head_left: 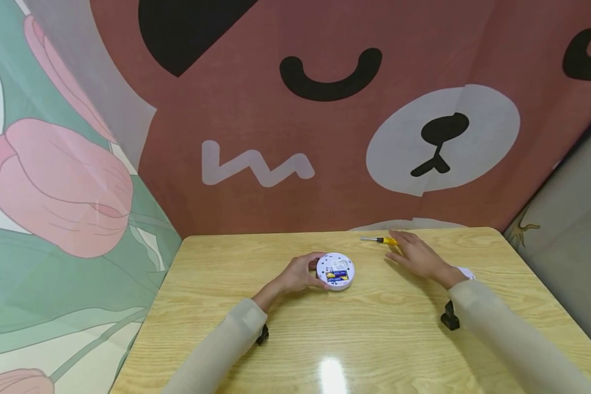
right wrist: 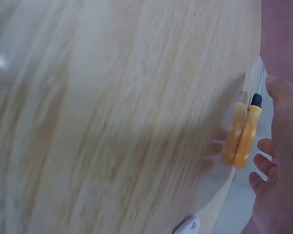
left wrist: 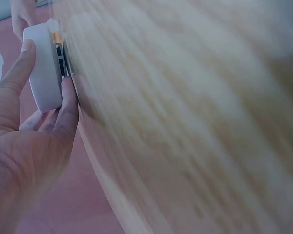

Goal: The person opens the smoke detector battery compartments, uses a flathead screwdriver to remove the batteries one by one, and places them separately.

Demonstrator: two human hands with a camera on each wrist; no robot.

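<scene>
A round white battery-powered device (head_left: 329,262) is held by its left edge in my left hand (head_left: 297,273), thumb on the near side and fingers behind. Blue-and-yellow batteries (head_left: 337,275) lie in its exposed compartment, facing up. The left wrist view shows the device's white side wall (left wrist: 41,73) between thumb and fingers. My right hand (head_left: 418,256) hovers with spread, slightly bent fingers beside a screwdriver (head_left: 390,241) near the table's far edge. In the right wrist view, its yellow handle (right wrist: 246,141) lies on the table with a gap to the fingers.
A white object (head_left: 467,272) sits partly hidden behind the right wrist; only its edge shows. The wooden table (head_left: 374,339) ends at a cloth backdrop (head_left: 256,208) with a bear drawing. Floral cloth (head_left: 54,273) hangs on the left.
</scene>
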